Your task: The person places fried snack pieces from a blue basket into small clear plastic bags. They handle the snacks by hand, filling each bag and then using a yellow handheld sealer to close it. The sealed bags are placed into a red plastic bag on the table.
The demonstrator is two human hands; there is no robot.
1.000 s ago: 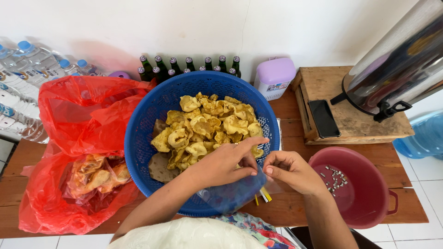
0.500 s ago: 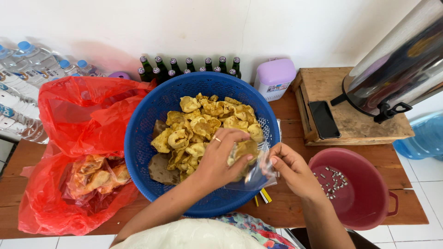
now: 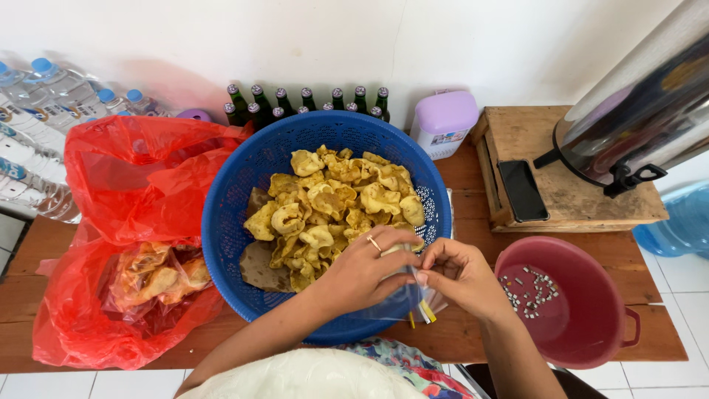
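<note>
Both hands have drawn closer together since half a second ago, and the small clear plastic bag [image 3: 405, 301] that was stretched open between them now hangs bunched below my fingers. I see my left hand [image 3: 363, 267] (ring on one finger) lying over the near rim of the blue basket [image 3: 229, 214], its fingers curled and pinching the bag's mouth against a piece of the yellow crackers [image 3: 336, 203]. My right hand [image 3: 456, 275] meets it from the other side, thumb and fingertips pinched on the same edge of the bag, so the two hands touch at the fingertips. The bag itself sits at the basket's front rim, partly over the wooden counter [image 3: 561, 247], with a yellow strip showing at its lower corner.

The crackers fill the middle of the basket, well heaped toward the far side. Left of the basket lies a red plastic bag [image 3: 118, 185] with more fried pieces inside it. To the right of my right hand stands a dark red bucket [image 3: 591, 340] with small pale bits at the bottom. Behind the basket is a row of green bottles [image 3: 306, 100], and beside them a lilac-lidded container [image 3: 443, 122]. A phone [image 3: 521, 190] lies on a wooden board [image 3: 583, 199] under a metal urn [image 3: 639, 122].
</note>
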